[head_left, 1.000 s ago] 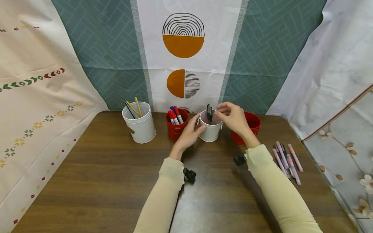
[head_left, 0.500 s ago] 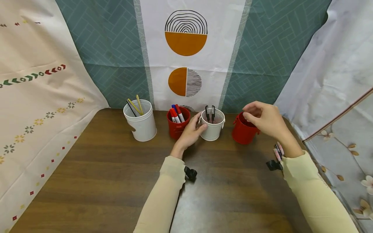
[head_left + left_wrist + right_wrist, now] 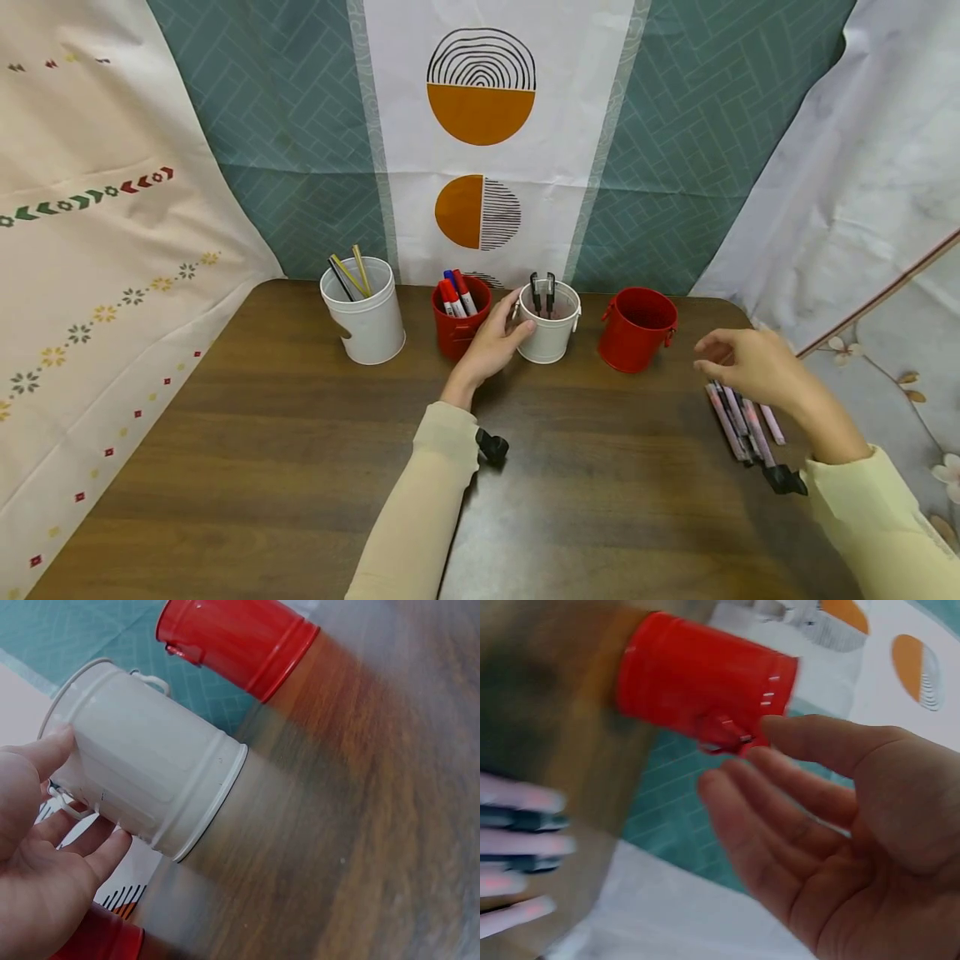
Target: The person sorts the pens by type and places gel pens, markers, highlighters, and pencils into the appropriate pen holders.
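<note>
My left hand (image 3: 487,343) holds the small white bucket (image 3: 545,337) by its left side, the thumb on the front and the fingers round toward the back; the left wrist view shows this white bucket (image 3: 142,757) up close. Two black pens (image 3: 551,293) stand upright in it. My right hand (image 3: 750,367) hovers over the far end of a loose pile of pink and black pens (image 3: 738,425) on the right. Nothing is between its fingers, and in the right wrist view the hand (image 3: 832,832) has thumb and fingers apart.
A red bucket (image 3: 628,346) with nothing visible inside stands right of the white one. On the left are a red bucket (image 3: 452,337) of red and blue markers and a larger white bucket (image 3: 371,329) holding yellow and black sticks. Fabric hangs behind the wooden table (image 3: 300,483).
My right hand has moved right, from the white bucket past the red bucket to above the pens. A second black pen now shows apart in the white bucket. My left hand stays there.
</note>
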Demonstrator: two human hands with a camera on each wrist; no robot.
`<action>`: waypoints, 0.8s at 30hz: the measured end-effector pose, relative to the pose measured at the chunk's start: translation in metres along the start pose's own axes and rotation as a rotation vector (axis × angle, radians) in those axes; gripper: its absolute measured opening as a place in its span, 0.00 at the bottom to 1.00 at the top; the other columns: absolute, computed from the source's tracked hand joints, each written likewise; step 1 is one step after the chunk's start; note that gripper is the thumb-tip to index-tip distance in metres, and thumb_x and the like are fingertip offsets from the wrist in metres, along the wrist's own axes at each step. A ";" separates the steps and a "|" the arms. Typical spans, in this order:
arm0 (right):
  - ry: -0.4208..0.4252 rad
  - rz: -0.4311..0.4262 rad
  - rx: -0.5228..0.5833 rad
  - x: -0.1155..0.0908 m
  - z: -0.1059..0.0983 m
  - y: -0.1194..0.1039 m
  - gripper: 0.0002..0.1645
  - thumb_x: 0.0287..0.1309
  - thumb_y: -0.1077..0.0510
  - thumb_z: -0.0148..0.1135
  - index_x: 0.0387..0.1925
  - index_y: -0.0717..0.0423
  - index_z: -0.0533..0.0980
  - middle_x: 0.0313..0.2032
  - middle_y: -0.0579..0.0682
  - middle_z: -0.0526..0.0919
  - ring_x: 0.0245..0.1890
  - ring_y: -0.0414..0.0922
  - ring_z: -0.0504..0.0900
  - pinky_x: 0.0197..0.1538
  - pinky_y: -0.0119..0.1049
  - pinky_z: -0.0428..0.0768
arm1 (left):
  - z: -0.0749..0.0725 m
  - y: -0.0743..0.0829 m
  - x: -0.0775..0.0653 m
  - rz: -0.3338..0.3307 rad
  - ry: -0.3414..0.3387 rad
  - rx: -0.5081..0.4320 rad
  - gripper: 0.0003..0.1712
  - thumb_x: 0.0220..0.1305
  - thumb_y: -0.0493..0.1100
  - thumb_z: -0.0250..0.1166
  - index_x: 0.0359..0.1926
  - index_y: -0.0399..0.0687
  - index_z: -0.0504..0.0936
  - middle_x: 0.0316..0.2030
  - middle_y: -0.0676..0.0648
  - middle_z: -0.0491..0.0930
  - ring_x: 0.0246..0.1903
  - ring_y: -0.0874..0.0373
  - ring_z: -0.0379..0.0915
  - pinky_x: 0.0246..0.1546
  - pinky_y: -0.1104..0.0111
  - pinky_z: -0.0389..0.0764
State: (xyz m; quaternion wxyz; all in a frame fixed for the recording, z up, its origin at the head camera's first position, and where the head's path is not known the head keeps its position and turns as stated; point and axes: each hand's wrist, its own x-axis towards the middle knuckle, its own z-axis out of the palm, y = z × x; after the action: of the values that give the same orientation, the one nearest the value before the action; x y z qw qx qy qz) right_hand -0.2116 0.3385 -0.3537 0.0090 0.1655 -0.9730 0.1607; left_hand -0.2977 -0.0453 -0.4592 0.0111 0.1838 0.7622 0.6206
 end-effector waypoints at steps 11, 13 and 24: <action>-0.100 0.056 -0.098 -0.020 0.025 0.036 0.13 0.61 0.55 0.74 0.37 0.63 0.85 0.26 0.45 0.85 0.26 0.43 0.81 0.31 0.46 0.81 | -0.003 0.028 -0.010 -0.025 -0.027 -0.030 0.40 0.79 0.38 0.62 0.84 0.46 0.56 0.80 0.39 0.58 0.80 0.46 0.55 0.80 0.55 0.59; -0.100 0.058 -0.107 -0.021 0.027 0.039 0.13 0.58 0.55 0.75 0.35 0.62 0.85 0.24 0.44 0.84 0.25 0.43 0.80 0.31 0.47 0.81 | -0.004 0.033 -0.012 -0.012 -0.024 -0.025 0.39 0.78 0.38 0.62 0.84 0.45 0.57 0.80 0.39 0.59 0.80 0.45 0.55 0.79 0.55 0.60; -0.141 0.113 -0.142 -0.025 0.039 0.047 0.08 0.54 0.56 0.76 0.28 0.58 0.86 0.27 0.53 0.86 0.29 0.55 0.83 0.34 0.54 0.80 | 0.000 0.002 0.000 -0.019 -0.004 -0.005 0.39 0.78 0.44 0.64 0.84 0.57 0.58 0.80 0.45 0.59 0.80 0.51 0.56 0.79 0.57 0.61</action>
State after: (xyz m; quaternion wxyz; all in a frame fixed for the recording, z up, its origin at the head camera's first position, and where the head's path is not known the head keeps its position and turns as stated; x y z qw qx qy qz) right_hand -0.2021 0.3760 -0.4066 -0.0568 0.1204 -0.9879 0.0795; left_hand -0.2970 -0.0446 -0.4574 0.0190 0.1778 0.7622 0.6221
